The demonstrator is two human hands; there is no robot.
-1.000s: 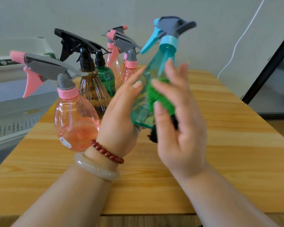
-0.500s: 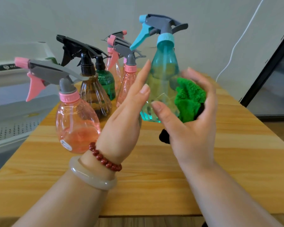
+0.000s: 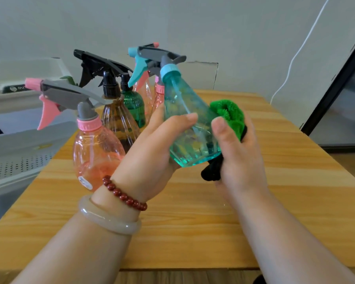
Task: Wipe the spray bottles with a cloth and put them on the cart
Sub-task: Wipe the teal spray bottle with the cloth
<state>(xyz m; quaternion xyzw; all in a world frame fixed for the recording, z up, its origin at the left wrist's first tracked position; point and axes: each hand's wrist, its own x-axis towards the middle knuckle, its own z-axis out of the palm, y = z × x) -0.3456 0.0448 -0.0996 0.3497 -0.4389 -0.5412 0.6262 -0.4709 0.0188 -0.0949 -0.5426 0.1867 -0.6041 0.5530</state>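
Over wooden table by wall, left hand clasping teal bottle, right hand seemingly clasping cloth

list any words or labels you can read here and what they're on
"ou": white letters beside a round logo on the dark strip of the white shelf at far left; the rest is hidden behind a pink nozzle.
Round sticker on the pink bottle: too small to read.
No other text shows.

The green cloth is largely concealed between the teal spray bottle and the right hand, the two rear pink bottles are mostly masked by that bottle, the cart is truncated by the left edge, and the label on the front pink bottle is illegible.
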